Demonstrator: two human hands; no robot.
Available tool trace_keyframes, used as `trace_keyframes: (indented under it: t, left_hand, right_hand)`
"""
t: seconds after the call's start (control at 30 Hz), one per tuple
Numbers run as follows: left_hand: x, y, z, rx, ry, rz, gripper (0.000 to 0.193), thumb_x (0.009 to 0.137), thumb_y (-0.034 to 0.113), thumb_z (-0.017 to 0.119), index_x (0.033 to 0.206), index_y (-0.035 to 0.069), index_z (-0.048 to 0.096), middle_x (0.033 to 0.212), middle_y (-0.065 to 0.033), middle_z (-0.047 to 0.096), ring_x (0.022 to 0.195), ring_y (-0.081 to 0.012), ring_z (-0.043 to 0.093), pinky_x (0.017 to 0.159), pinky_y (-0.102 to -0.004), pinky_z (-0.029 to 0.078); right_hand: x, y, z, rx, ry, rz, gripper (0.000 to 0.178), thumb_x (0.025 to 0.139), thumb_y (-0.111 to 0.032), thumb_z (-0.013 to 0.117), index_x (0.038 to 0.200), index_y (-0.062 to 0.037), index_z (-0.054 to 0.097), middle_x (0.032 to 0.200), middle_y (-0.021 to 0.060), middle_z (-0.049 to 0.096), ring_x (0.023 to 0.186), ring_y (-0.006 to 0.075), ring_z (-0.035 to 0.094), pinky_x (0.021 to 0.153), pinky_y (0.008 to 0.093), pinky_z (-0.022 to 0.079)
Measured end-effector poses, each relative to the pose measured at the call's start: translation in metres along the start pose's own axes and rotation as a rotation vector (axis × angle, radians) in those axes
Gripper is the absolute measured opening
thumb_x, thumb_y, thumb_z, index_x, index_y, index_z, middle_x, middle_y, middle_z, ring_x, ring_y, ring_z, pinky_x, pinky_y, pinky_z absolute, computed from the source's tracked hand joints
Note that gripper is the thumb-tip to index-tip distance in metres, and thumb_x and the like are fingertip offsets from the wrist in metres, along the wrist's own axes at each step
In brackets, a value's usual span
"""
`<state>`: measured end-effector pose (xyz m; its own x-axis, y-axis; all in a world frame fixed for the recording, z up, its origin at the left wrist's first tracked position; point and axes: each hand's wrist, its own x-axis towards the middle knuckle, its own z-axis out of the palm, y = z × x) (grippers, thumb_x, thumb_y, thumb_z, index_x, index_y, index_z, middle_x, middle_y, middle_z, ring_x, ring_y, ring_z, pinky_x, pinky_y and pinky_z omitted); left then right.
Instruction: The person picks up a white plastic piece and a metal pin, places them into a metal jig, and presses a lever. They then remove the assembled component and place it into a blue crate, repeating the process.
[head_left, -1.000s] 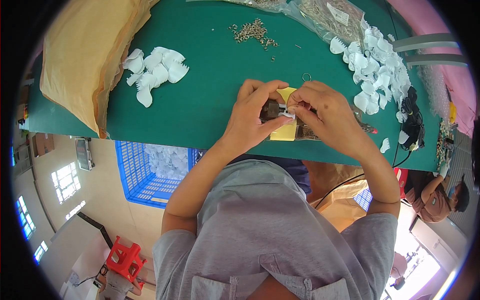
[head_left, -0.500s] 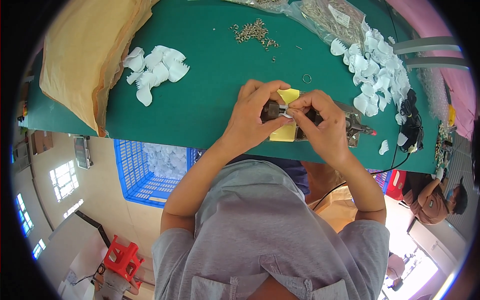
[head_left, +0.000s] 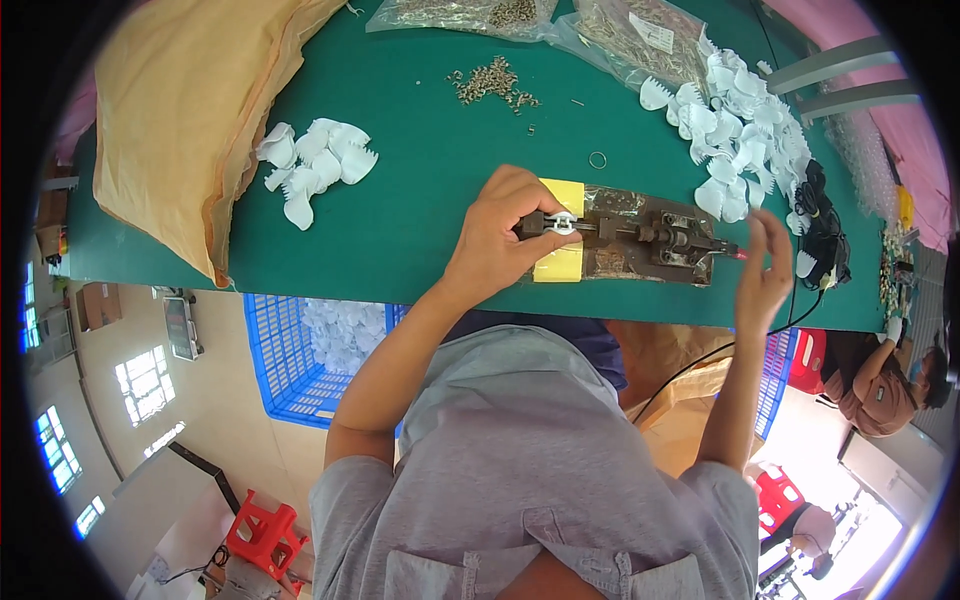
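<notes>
A metal hand-press jig point(head_left: 640, 235) with yellow tape on its base lies on the green table in front of me. At its left end my left hand point(head_left: 500, 235) pinches a small white plastic piece point(head_left: 562, 224) between thumb and fingers, against the jig's dark block. Metal shows in the middle of this piece; finer detail is too small to tell. Just right of the jig's red-tipped lever point(head_left: 738, 254) is my right hand point(head_left: 764, 275), fingers stretched out, holding nothing.
Toothed white plastic pieces lie in a small pile point(head_left: 318, 165) and a larger heap point(head_left: 740, 135). Small metal clips point(head_left: 497, 82) and a metal ring point(head_left: 598, 160) lie beyond the jig. A brown paper sack point(head_left: 190, 120), black cable point(head_left: 822, 230) and blue crate point(head_left: 275, 370) flank me.
My right hand has left the white piece and moved right, beside the lever, its fingers now stretched out. My left hand still pinches the piece at the jig. The whole view has shifted slightly.
</notes>
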<state>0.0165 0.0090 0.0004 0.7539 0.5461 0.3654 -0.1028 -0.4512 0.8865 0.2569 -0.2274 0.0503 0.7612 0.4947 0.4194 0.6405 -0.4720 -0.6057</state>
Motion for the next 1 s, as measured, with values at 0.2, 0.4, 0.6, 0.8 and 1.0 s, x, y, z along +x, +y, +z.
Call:
trace_keyframes:
  t: [0.2,0.4,0.6,0.8,1.0]
  left_hand:
    - [0.001,-0.006,0.002,-0.04,0.0,-0.027,0.026,0.076,0.005,0.092,0.09,0.003,0.07,0.09,-0.0038,0.064,0.091,-0.0195,0.058,0.08,-0.0335,0.046]
    - [0.002,-0.004,-0.001,0.03,-0.011,-0.004,0.025,0.074,0.003,0.092,0.089,0.004,0.071,0.088,-0.004,0.063,0.09,-0.021,0.056,0.082,-0.0345,0.044]
    - [-0.002,-0.002,0.003,0.004,-0.002,-0.038,0.026,0.075,0.007,0.092,0.089,0.004,0.07,0.088,-0.0049,0.063,0.095,-0.0231,0.055,0.083,-0.0342,0.046]
    - [-0.002,0.0,0.002,0.01,-0.026,-0.07,0.028,0.075,0.009,0.092,0.09,0.003,0.069,0.092,-0.0053,0.064,0.099,-0.0228,0.056,0.084,-0.0349,0.047]
    - [-0.001,-0.003,0.001,-0.001,0.007,-0.055,0.026,0.075,0.007,0.092,0.091,0.005,0.072,0.089,-0.0034,0.063,0.096,-0.0214,0.056,0.084,-0.034,0.046]
  right_hand:
    - [-0.014,0.078,-0.035,-0.08,-0.108,0.17,0.019,0.106,-0.009,0.062,0.116,-0.0004,0.075,0.104,0.0114,0.076,0.096,0.0219,0.071,0.087,0.0334,0.054]
    - [0.041,-0.017,0.012,0.169,-0.158,-0.056,0.015,0.098,-0.011,0.073,0.109,-0.0012,0.076,0.097,0.0077,0.077,0.088,0.0155,0.069,0.081,0.0289,0.053]
    - [0.106,-0.047,0.097,0.155,-0.679,-0.256,0.017,0.094,-0.013,0.073,0.109,-0.0029,0.075,0.095,0.0069,0.075,0.084,0.0157,0.069,0.077,0.03,0.054]
    - [0.124,-0.064,0.173,0.017,-0.736,-0.351,0.022,0.089,-0.024,0.077,0.097,-0.0033,0.074,0.094,0.011,0.075,0.085,0.0255,0.072,0.078,0.0393,0.057]
    - [0.105,-0.076,0.156,0.038,-0.908,-0.494,0.017,0.094,-0.018,0.07,0.094,-0.0008,0.068,0.093,0.014,0.068,0.084,0.0296,0.069,0.078,0.0407,0.055]
